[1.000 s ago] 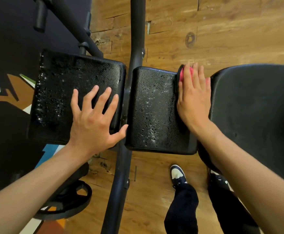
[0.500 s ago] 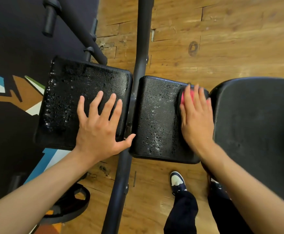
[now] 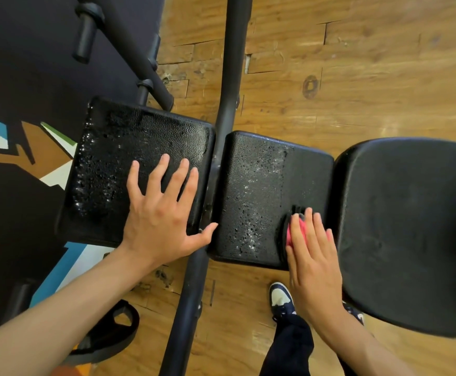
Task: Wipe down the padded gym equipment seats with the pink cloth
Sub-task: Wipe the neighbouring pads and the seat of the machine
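Pressing flat under straight fingers, the pink cloth point(image 3: 297, 231) is held down by the right hand point(image 3: 315, 263) at the near right corner of the middle pad point(image 3: 259, 185) — only a small patch of pink shows between and beside the fingers. Water droplets are scattered over the centre of that pad, while a strip along its right edge looks matt. The left hand point(image 3: 158, 215) is laid palm-down on the left pad point(image 3: 118, 147), near its right edge, with fingers spread and relaxed and nothing grasped; its thumb reaches across the gap toward the middle pad. Droplets are also seen along the left pad's far and left edges. A large seat point(image 3: 411, 226) lies just beside the middle pad's right edge — dry and dull. A black frame tube point(image 3: 229, 77) runs between the two wet pads, above a wooden floor point(image 3: 357, 63).
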`<state>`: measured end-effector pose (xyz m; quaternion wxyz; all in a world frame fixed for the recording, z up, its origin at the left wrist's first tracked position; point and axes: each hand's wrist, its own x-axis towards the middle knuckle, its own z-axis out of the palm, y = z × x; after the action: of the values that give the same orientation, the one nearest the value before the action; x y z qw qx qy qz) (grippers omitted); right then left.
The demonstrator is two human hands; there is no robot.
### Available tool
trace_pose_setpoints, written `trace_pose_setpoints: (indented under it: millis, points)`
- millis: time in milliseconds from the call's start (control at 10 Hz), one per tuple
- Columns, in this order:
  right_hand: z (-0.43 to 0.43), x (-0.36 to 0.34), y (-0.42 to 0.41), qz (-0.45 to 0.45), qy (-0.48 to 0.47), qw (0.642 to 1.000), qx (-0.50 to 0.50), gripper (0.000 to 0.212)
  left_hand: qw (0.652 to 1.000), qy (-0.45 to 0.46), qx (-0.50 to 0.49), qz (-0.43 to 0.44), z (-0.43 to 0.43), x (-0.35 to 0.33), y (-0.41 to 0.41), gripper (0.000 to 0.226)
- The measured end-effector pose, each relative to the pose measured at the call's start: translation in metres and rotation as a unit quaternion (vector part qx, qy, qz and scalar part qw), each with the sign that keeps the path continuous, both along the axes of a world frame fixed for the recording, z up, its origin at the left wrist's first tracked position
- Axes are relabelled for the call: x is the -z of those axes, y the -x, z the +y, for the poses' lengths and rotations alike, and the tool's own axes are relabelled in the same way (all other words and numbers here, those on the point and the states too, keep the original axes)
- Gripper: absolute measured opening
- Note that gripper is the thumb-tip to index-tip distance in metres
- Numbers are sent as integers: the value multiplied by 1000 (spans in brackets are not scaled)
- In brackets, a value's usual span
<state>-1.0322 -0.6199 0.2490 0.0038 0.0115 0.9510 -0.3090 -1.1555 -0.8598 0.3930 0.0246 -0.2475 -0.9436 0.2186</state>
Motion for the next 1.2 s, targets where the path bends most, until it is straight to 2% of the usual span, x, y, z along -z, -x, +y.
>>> trace_pose_setpoints:
  millis: [100,200,300,400,500,600,700,800,900,1000,1100,1200]
  points:
    - [8,2,47,8,2,1000,13,54,1000,0,1,0,0,0,0,95]
    - [16,-1,115,-2,13,997,78,55,1000,3,0,-2,1,0,-1,95]
    - [11,-4,137,7,8,995,104,55,1000,7,-4,-7,1,0,0,96]
    - [3,-4,89,19,8,997,81,53,1000,8,-5,-10,1,-1,-1,96]
    - [12,3,31,26,-4,1000,5,52,1000,6,-5,-11,2,-1,0,96]
    - [31,13,43,32,-14,999,-17,53,1000,4,-5,-11,1,0,0,96]
    - [38,9,107,26,-2,1000,7,55,1000,4,-2,-10,0,0,0,95]
    - [22,-9,168,59,-16,997,-40,54,1000,4,-3,-10,0,0,1,96]
    - [-23,-33,194,102,-24,991,-87,54,1000,3,-3,-13,0,0,1,96]
    - [-47,-45,198,156,-43,975,-150,51,1000,6,-3,-14,1,-1,0,96]
    - [-13,-32,197,154,-32,970,-187,51,1000,6,-6,-13,1,-1,1,96]
    - [39,-5,175,120,-24,983,-136,51,1000,8,-6,-15,0,0,1,97]
